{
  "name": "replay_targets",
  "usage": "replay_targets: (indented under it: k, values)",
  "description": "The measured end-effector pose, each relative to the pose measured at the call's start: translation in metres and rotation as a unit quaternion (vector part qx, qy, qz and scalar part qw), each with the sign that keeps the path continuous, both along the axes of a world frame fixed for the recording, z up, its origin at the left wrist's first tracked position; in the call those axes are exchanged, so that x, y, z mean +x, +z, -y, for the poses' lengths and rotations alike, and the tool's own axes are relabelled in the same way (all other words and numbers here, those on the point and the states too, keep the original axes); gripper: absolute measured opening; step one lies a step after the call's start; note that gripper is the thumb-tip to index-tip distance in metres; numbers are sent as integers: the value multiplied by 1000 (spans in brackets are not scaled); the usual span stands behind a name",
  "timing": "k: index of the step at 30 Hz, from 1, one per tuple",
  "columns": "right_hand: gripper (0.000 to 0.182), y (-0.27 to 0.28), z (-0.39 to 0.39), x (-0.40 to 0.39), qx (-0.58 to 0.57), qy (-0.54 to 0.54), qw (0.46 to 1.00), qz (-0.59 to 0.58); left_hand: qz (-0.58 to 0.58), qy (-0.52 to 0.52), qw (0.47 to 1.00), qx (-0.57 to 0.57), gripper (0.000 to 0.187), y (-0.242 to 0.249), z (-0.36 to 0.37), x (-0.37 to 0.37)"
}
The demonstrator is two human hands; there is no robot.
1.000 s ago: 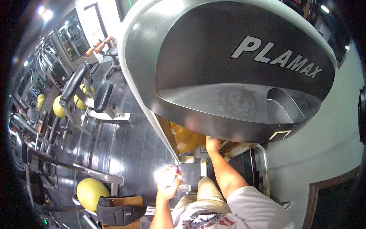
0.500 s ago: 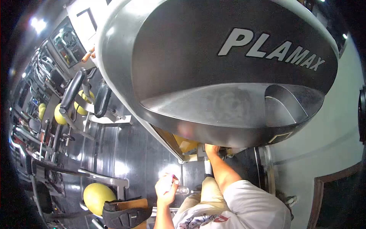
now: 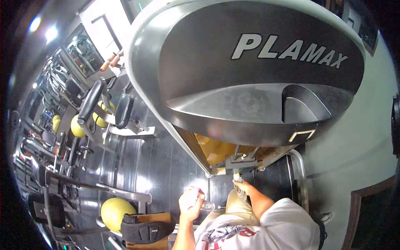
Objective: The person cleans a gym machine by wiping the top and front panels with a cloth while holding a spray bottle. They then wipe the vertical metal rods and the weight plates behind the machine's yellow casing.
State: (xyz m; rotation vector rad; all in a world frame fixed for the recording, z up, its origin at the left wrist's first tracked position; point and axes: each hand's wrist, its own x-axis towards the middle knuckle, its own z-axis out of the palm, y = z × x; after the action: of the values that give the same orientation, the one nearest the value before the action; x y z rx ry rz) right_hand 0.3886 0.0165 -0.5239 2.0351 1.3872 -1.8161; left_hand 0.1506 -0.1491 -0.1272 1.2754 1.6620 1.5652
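My left hand (image 3: 190, 210) is closed around a crumpled white and pinkish cloth (image 3: 192, 197), held low in front of my body. To its right, my right hand (image 3: 246, 187) is just below the dark block (image 3: 241, 165) at the foot of the machine's frame. Its fingers are bent together by a small pale part, too small to make out. Above both hands looms the large dark machine cover (image 3: 216, 54) with PLAMAX lettering and a moulded recess at its lower right.
A yellow ball (image 3: 117, 214) and a black padded belt (image 3: 148, 228) lie at the lower left. Benches with black pads (image 3: 124, 111) and more yellow balls stand farther left. A curved metal rail (image 3: 301, 171) runs beside the pale wall (image 3: 333, 166).
My right hand has come down and out from under the cover's edge, and the dark block shows now. The view has shifted slightly. My left hand still holds the cloth.
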Motion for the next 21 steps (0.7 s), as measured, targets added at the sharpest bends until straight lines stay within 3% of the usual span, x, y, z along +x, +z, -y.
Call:
replay_targets:
  k: [1, 3, 6, 7, 8, 12, 13, 14, 16, 18, 19, 21]
  values:
    - [85, 10, 14, 9, -44, -39, 998, -23, -30, -18, 999, 9, 6, 2, -1, -3]
    - [86, 53, 16, 25, -165, -121, 962, -181, -35, -26, 998, 38, 6, 8, -7, -3]
    - [89, 145, -1, 30, -257, -191, 866, -384, -55, -33, 994, 94, 5, 13, -18, -1]
    - [93, 165, -13, 27, -315, -207, 805, -458, -75, -33, 992, 99, 7, 15, -20, -1]
    - [82, 185, -19, 24, -256, -206, 840, -432, -94, -33, 990, 104, 10, 18, -23, 0]
    - [57, 241, -44, -3, -126, -271, 791, -535, -79, -44, 981, 171, 9, 31, -25, 6]
    - [52, 269, -46, -5, -162, -263, 723, -618, -77, -46, 981, 173, 8, 32, -25, 10]
    - [47, 282, -47, -11, -130, -226, 692, -673, -61, -58, 982, 169, 8, 33, -23, 10]
    - [46, 296, -51, -18, -120, -154, 668, -718, -26, -83, 984, 158, 9, 31, -17, 11]
    - [49, 305, -43, -17, -90, -164, 668, -720, -24, -88, 987, 136, 17, 19, -15, 10]
    - [49, 300, -39, -19, -129, -257, 616, -733, -20, -84, 990, 116, 19, 13, -14, 11]
    - [48, 283, -37, -9, -82, -238, 653, -714, -4, -71, 995, 68, 25, 4, -12, 15]
